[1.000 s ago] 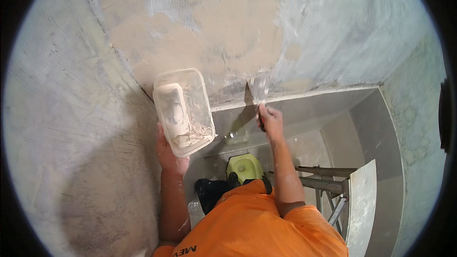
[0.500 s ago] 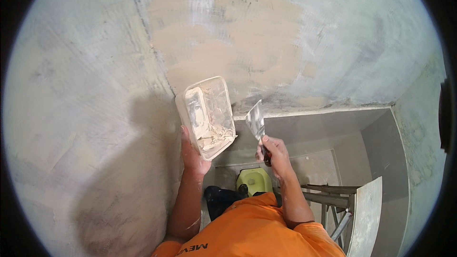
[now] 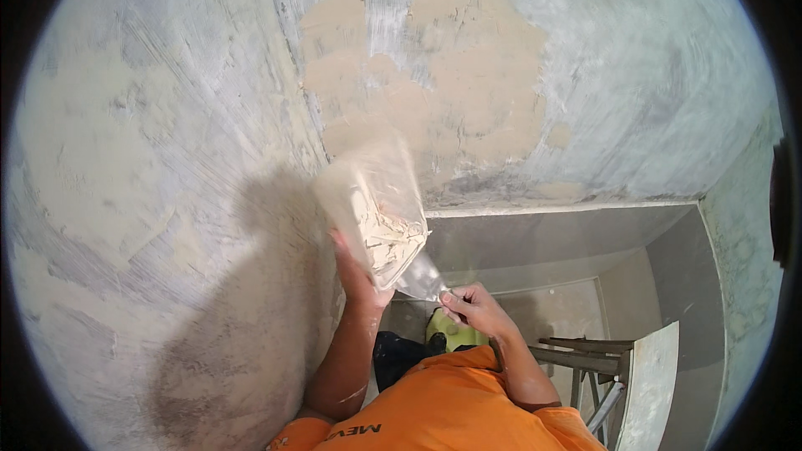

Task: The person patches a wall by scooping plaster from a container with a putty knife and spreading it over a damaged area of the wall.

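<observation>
My left hand (image 3: 361,276) grips a clear plastic tub (image 3: 386,200) from its left side and below, holding it tilted with the opening facing up toward me. Beige putty (image 3: 386,238) is smeared on its inner walls and lumped at the near end; the tub's far part is blurred. In my right hand (image 3: 472,309) is a putty knife, its handle mostly hidden by the closed fingers. The knife's metal blade (image 3: 420,277) points up and left, by the tub's near right corner; whether the two touch I cannot tell. Ahead, a beige putty patch (image 3: 476,83) covers part of the grey wall.
A plastered wall (image 3: 109,225) stands close on my left, meeting the front wall at a corner seam. Below is a grey tiled recess (image 3: 535,238) with a yellow-green squat toilet (image 3: 459,332). A ladder-like metal stand (image 3: 597,359) with a pale board (image 3: 647,388) is at lower right.
The putty knife has come down and left, from beside the tub to its near right corner. The tub has shifted slightly right, and the whole view has moved a little.
</observation>
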`<state>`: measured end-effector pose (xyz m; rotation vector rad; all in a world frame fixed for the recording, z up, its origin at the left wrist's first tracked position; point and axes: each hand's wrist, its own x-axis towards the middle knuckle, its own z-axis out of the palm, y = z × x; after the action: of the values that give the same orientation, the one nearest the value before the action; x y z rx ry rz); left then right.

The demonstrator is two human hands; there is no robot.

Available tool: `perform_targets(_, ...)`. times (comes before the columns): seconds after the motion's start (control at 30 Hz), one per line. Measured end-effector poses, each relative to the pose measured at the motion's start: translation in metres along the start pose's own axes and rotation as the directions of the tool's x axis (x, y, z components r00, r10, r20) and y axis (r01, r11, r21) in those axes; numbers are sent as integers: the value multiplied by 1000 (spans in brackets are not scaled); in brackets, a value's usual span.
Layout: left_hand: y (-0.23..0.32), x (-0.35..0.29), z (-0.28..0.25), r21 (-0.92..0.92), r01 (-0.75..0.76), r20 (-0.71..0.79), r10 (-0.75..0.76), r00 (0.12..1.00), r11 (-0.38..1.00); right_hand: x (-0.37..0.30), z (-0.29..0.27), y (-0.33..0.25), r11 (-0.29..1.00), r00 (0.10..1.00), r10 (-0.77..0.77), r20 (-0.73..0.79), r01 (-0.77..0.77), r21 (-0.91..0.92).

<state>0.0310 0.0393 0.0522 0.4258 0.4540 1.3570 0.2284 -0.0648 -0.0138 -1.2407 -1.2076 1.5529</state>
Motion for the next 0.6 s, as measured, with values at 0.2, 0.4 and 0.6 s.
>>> perform_targets(0.2,12,-1,6,60,-114,192,101,976,992,-14,-30,13,912,927,-108,-359,-51,-406)
perform_targets(0.4,15,6,-9,4,-40,102,40,994,999,-56,-7,-83,771,769,-467,-435,114,-626)
perform_targets(0.6,4,6,-4,98,67,73,-74,995,993,-29,7,-107,485,593,-775,-219,336,-807)
